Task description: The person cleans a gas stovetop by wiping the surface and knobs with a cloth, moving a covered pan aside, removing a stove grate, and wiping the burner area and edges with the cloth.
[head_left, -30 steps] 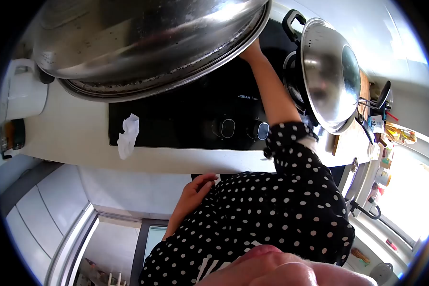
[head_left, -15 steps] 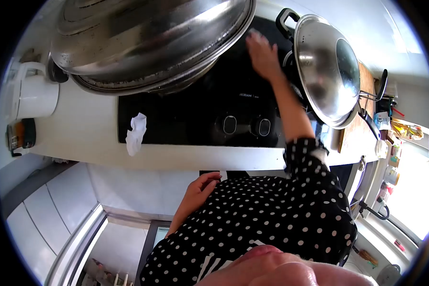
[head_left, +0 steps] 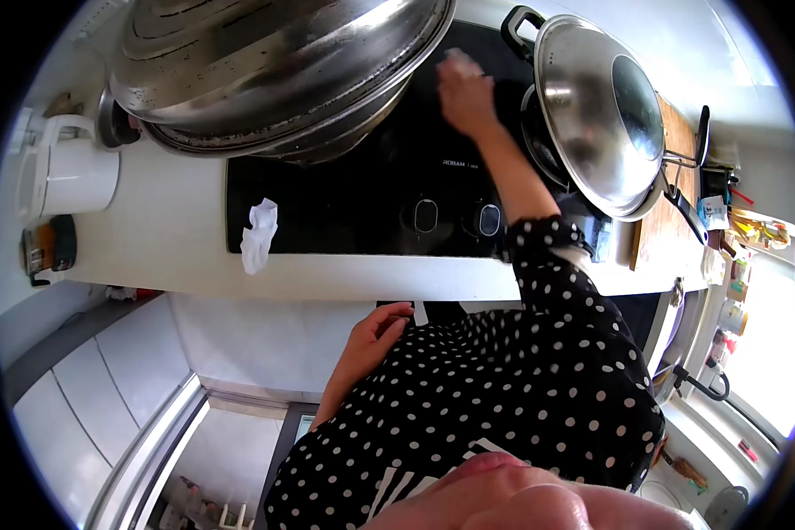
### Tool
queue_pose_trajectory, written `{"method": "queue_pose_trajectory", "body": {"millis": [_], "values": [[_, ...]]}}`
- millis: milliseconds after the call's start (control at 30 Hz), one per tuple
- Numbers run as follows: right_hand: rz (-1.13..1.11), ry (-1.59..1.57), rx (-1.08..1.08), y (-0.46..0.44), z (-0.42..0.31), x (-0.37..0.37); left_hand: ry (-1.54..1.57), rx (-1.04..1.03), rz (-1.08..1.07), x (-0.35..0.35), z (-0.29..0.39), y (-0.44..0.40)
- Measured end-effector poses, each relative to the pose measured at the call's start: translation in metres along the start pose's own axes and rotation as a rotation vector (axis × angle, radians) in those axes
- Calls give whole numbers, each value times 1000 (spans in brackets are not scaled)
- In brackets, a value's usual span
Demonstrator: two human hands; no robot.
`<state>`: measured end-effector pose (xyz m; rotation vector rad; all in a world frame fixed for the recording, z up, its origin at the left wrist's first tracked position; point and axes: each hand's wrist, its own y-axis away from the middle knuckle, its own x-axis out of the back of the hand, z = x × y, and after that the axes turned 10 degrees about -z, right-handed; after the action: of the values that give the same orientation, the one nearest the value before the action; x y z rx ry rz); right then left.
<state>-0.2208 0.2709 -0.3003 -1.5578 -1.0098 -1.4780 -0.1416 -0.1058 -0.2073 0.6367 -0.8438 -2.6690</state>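
My right hand (head_left: 466, 93) is over the back of the black glass cooktop (head_left: 353, 212), between a large lidded steel pan and a lidded wok. Its fingers are smeared by motion, and a pale patch shows at the fingertips; I cannot tell whether something is under them. My left hand (head_left: 375, 338) hangs in front of my waist, below the counter edge, with fingers loosely bent, thumb apart and nothing in it. A crumpled white tissue (head_left: 259, 237) lies over the cooktop's front left edge. Two control knobs (head_left: 425, 215) sit near the front.
The large steel pan (head_left: 283, 66) covers the cooktop's left side. On the right stands the wok with a steel and glass lid (head_left: 583, 115), its handles sticking out. A wooden board (head_left: 673, 141) lies beyond it. A white jug (head_left: 79, 172) stands at the far left of the counter.
My right hand has shifted a little to the left over the cooktop. My left hand keeps its pose. The whole view has tilted slightly, and the tissue lies where it was.
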Motion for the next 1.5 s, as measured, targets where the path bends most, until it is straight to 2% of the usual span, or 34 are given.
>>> {"method": "queue_pose_trajectory", "body": {"millis": [33, 67, 100, 167, 233, 267, 367, 400, 500, 533, 600, 700, 833, 900, 967, 1000, 1033, 1100, 1167, 1200, 1233, 1300, 1367, 1433, 1500], "values": [[-70, -30, 66, 19, -19, 10, 4, 1, -14, -2, 4, 2], [85, -42, 226, 54, -29, -6, 2, -4, -28, -3, 8, 4], [-42, -116, 234, 84, -39, 17, 2, -12, -41, -3, 12, 5], [-100, -1, 122, 114, -13, 16, -6, -28, -36, -1, 14, 6], [-16, 255, -10, 102, 13, 13, -18, -51, 10, 5, 9, 4], [-53, -5, -99, 91, 17, 13, -55, -29, 30, 6, 14, 4], [23, -90, 93, 108, -6, -5, -82, -81, 2, 2, 18, 2], [-151, -243, 114, 127, -18, 26, -67, -102, 8, 2, 20, 3], [-265, -146, -39, 152, 11, 31, -46, -137, 23, 3, 18, 5], [-191, -166, -43, 144, 15, 24, -62, -136, 25, 5, 15, 2], [-117, -131, -7, 104, 9, 9, -86, -115, 28, 3, 12, 3], [78, -41, 28, 45, -36, -4, -104, -105, 39, -5, 23, 0], [68, -144, 228, 85, -113, -5, -127, -118, 8, -7, 21, 0], [35, -195, 363, 106, -111, 3, -133, -141, 5, -6, 22, 0], [-17, 105, 392, 88, -76, 9, -120, -144, 20, -3, 25, 5], [43, 171, 271, 66, -57, 7, -107, -145, 52, -2, 23, 5], [-36, 133, 119, 41, -41, 8, -96, -136, 81, -1, 21, 7], [96, 70, -15, 18, -34, -13, -88, -104, 100, 0, 19, 11], [-180, 77, 12, 39, -96, -1, -75, -74, 81, -2, 21, 10], [-50, 145, 131, 67, -124, -8, -85, -92, 64, -5, 23, 8], [-63, 34, 267, 91, -142, 6, -98, -105, 45, -7, 26, 8], [15, -104, 419, 104, -131, -7, -130, -108, 14, -7, 33, 10], [-196, 171, 304, 90, -92, 30, -155, -97, 0, -7, 37, 11], [-272, 81, 31, 65, -28, 25, -164, -96, 38, -3, 27, 10], [14, 69, -75, 83, 10, 12, -162, -106, 61, 3, 22, 10]]}}
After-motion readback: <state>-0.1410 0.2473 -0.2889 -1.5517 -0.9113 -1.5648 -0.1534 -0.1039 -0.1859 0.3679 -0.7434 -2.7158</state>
